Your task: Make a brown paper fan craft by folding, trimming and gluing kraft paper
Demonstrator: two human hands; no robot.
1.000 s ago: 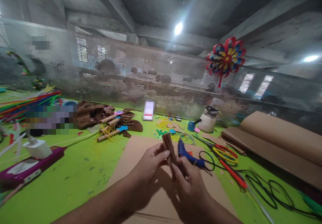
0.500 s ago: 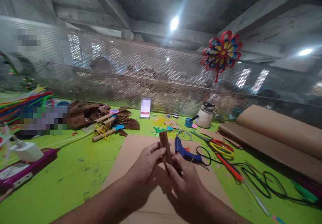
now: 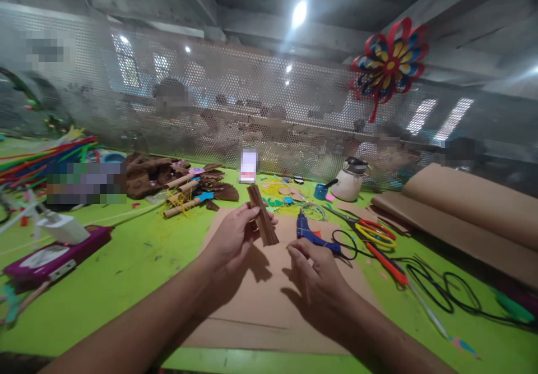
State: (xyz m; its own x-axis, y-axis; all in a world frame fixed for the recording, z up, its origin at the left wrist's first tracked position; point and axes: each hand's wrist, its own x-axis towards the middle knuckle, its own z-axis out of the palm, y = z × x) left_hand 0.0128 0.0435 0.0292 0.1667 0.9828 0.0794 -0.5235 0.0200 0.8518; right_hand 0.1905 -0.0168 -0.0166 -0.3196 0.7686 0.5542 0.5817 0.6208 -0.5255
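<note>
A narrow, folded strip of brown pleated paper (image 3: 264, 217) is held in my left hand (image 3: 235, 229), the thumb in front and the fingers behind it. It tilts above a flat brown paper sheet (image 3: 247, 337). My right hand (image 3: 315, 264) is off the strip, a little to its right, with fingers curled together and nothing visible in them. Just beyond the right hand lies a blue glue gun (image 3: 309, 229) with a black cord. Scissors (image 3: 376, 234) with red and yellow handles and an orange-handled tool (image 3: 386, 264) lie farther right.
At left are a purple power strip (image 3: 90, 250) with a white plug and coloured pipe cleaners (image 3: 50, 158). Paper tubes with fans (image 3: 182, 207), a phone (image 3: 247, 165) and a white pot (image 3: 348, 180) stand behind. Brown paper rolls (image 3: 462, 208) lie right, before a perforated screen (image 3: 235, 82).
My right hand has let go of the pleated strip and drawn away to the right. The left hand keeps the strip, which has moved left and up. The view has shifted slightly.
</note>
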